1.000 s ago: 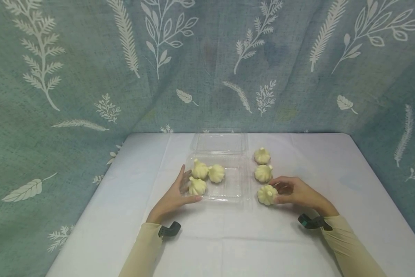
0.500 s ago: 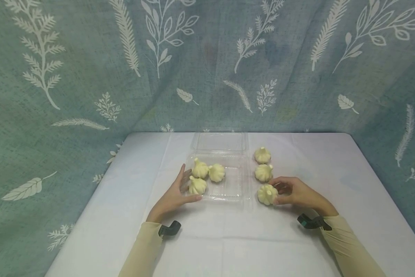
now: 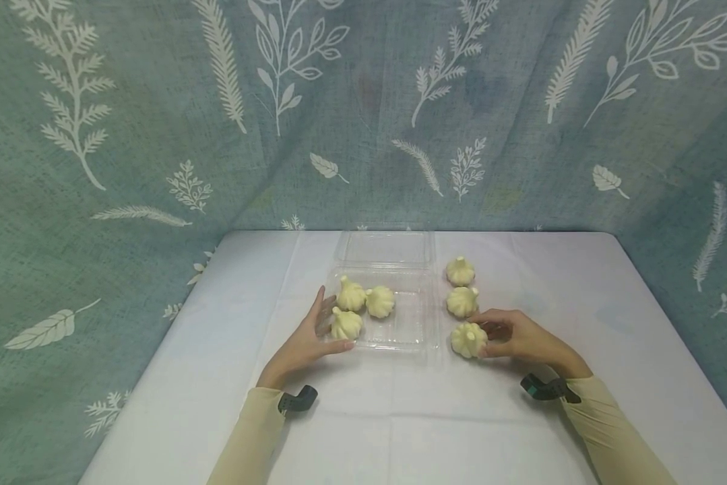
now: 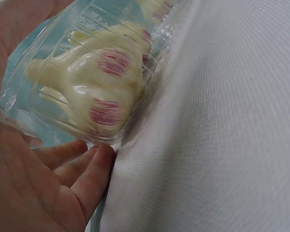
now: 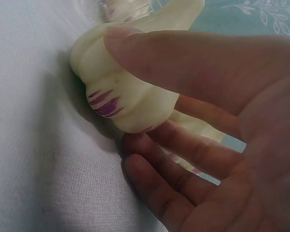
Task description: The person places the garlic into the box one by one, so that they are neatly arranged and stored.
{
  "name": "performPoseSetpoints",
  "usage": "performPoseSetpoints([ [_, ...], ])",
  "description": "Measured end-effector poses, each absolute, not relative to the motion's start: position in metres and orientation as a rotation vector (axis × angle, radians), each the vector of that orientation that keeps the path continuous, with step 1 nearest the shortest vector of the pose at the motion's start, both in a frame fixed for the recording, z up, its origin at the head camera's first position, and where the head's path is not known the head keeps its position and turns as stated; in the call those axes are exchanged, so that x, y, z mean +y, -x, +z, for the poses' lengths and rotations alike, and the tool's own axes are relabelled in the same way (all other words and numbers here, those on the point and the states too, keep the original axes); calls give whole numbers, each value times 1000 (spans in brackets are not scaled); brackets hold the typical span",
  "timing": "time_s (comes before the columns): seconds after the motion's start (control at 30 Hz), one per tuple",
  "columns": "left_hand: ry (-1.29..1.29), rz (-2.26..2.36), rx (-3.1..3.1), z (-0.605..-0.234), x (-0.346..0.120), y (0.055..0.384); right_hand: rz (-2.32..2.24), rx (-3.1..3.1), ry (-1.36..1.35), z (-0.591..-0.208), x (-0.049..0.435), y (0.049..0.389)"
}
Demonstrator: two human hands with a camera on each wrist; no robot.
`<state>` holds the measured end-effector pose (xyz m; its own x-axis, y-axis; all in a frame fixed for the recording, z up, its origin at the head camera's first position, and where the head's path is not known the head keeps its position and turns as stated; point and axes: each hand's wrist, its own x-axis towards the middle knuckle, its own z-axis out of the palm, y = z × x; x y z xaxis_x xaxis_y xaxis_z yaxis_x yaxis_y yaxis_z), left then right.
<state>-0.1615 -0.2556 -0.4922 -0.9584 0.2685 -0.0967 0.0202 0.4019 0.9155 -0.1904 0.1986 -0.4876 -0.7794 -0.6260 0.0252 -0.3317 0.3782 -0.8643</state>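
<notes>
A blue-green fabric backdrop [image 3: 363,81], printed with white leaves and sprigs, hung behind and to both sides of the counter [image 3: 363,438], which was covered in white cloth. 2 pale sleeves, the left sleeve [image 3: 248,431] and the right sleeve [image 3: 612,424], reached in from the near side. Near the middle of the counter lay a clear plastic clamshell container [image 3: 408,323], its lid [image 3: 384,248] folded back toward the backdrop.

The left grip [image 3: 302,347], a bare hand, was loosely spread around the container's near left corner, not clenched: fingers along the left wall, thumb along the near edge. The right grip [image 3: 521,333] was grasping the near bulb [image 3: 465,341] of the row outside the container, thumb pressed against it and fingers on its other side. Whether that bulb touched the cloth could not be told.

6 cream garlic bulbs were in view, with purple streaks visible in the wrist views. 3 sat in the left part of the container: a back left bulb [image 3: 351,296], a right bulb [image 3: 380,302] and a front left bulb [image 3: 346,325]. The other 3 made a row just right of the container: the grasped bulb, then the middle bulb [image 3: 462,302], then the far bulb [image 3: 460,273]. A dark band circled each wrist, the left band [image 3: 299,400] and the right band [image 3: 545,389].
</notes>
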Motion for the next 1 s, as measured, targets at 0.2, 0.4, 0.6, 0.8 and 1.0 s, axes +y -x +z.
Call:
performPoseSetpoints([
  [0.2, -251, 1584, 2430, -493, -256, 161, -1353, 2405, 850, -487, 198, 189],
  [0.4, -248, 1583, 2416, -492, -256, 161, -1327, 2441, 812, -485, 199, 188],
  [0.6, -246, 1594, 2405, -492, -256, 163, -1347, 2424, 780, -485, 198, 189],
  [0.8, -253, 1608, 2403, -494, -256, 163, -1358, 2402, 738, -487, 198, 190],
  [1.0, -241, 1598, 2406, -491, -256, 161, -1359, 2418, 749, -487, 198, 190],
])
